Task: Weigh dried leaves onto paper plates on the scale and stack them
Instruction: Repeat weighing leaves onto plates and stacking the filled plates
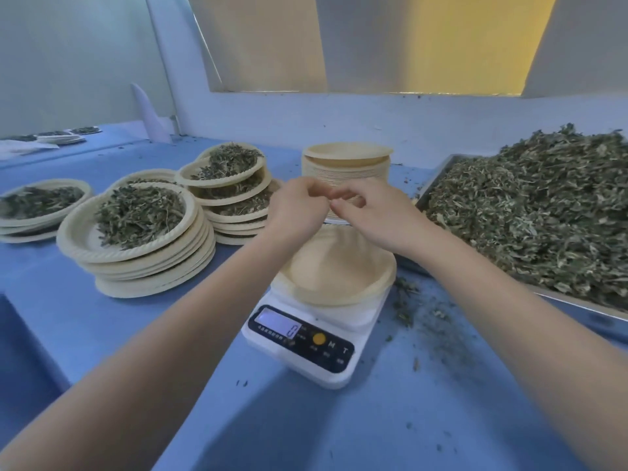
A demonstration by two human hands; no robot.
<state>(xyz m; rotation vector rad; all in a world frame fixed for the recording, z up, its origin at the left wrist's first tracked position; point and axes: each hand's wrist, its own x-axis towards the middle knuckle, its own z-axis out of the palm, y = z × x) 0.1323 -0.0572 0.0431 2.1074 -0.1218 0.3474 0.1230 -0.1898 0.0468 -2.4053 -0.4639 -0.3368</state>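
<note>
Two bare forearms reach forward from the near edge over the blue table [339, 419] toward the scale [306, 348], which serves as reference point. The scale is white with a dark control panel; its lit display shows a single digit, too blurred to confirm. An empty paper plate [339, 270] sits on the platform, slightly tilted toward the far side. Directly above the far rim of that plate, the left hand [295, 212] and right hand [370, 215] meet, fingers curled with fingertips together; whether they pinch anything between them cannot be determined, as the area is blurred. Beyond the scale stands a tall stack of empty plates [345, 168], its top plate sitting askew. To the left of the scale, a stack of filled plates [142, 243] carries dried leaves on top; further back-left is a second, uneven filled stack [231, 195], and at far left a low third stack [40, 209]. To the right of the scale, a metal tray [577, 302] holds a large heap of dried leaves [543, 212]. Leaf crumbs [424, 314] lie scattered on the table just right of the scale.
</note>
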